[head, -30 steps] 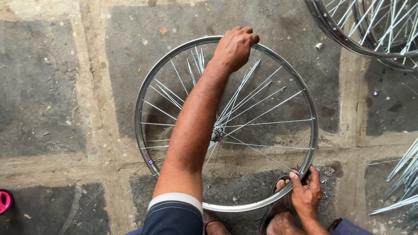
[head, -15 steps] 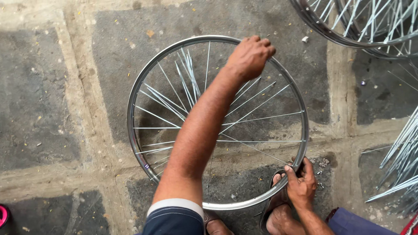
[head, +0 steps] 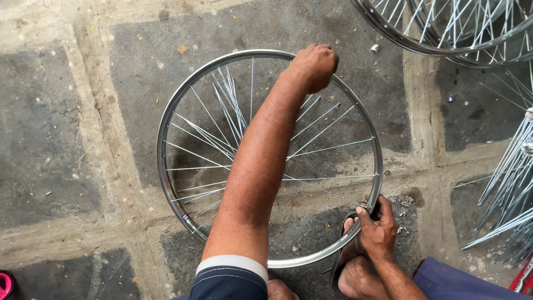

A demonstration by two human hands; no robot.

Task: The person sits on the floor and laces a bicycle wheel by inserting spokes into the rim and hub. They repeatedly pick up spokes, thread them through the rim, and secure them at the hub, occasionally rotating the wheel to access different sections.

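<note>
— Where was the wheel rim [head: 166, 119] at that point?

— Flat on the stone floor [head: 61, 128], in the middle of the scene, its thin spokes [head: 214, 130] fanning from the centre. The hub itself was hidden under the left forearm.

— And the hands?

— The left hand [head: 313, 66] was closed in a fist at the far edge of the rim, fingers curled under; whether it pinched a spoke end or only the rim, I could not tell. The right hand [head: 378, 230] was closed on the near right part of the rim, thumb and fingers pinching it just beside a sandalled foot [head: 355, 272].

— So which step would you say was in hand?

— Lacing, I judged: some spokes lay loose and bunched on the left, others ran out to the rim. The next move seemed to call for bringing a loose spoke end to its hole while the other hand kept the rim from turning.

— Any containers about?

— None showed. Small metal bits [head: 401, 201] lay loose on the floor just right of the rim. More spoked wheels [head: 444, 28] lay at the far right, and a bundle of loose spokes [head: 508, 194] along the right edge.
</note>
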